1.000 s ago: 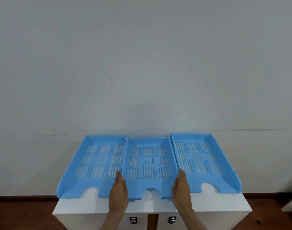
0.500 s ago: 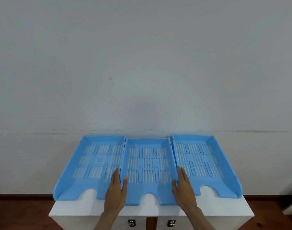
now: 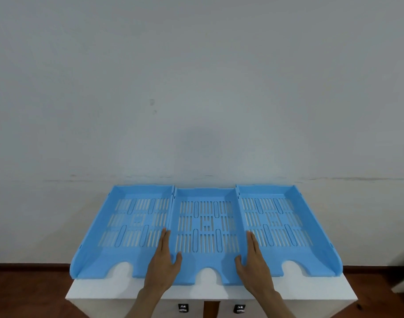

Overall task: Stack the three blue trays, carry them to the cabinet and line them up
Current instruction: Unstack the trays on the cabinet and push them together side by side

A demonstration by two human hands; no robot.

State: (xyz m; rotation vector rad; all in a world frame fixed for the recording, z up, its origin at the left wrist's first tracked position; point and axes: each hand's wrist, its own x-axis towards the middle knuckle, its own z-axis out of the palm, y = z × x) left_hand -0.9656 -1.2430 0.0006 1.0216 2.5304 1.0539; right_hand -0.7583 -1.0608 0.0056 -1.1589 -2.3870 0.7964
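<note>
Three light blue slotted trays lie side by side on the white cabinet top (image 3: 132,289), backs towards the wall. The left tray (image 3: 125,226) and right tray (image 3: 281,226) flank the middle tray (image 3: 205,226), walls touching. My left hand (image 3: 164,263) grips the middle tray's left wall, fingers outside it over the left tray, thumb inside. My right hand (image 3: 253,263) holds its right wall the same way, fingers over the right tray. The middle tray's front edge sticks out slightly nearer to me than the other two.
A plain grey wall (image 3: 196,88) rises right behind the trays. The cabinet front shows two small dark handles (image 3: 183,308) below the top. Brown wooden floor (image 3: 24,292) lies on both sides of the cabinet.
Both hands have slid forward with the middle tray, pushing it back towards the wall, nearly level with its neighbours. The view has moved closer to the cabinet.
</note>
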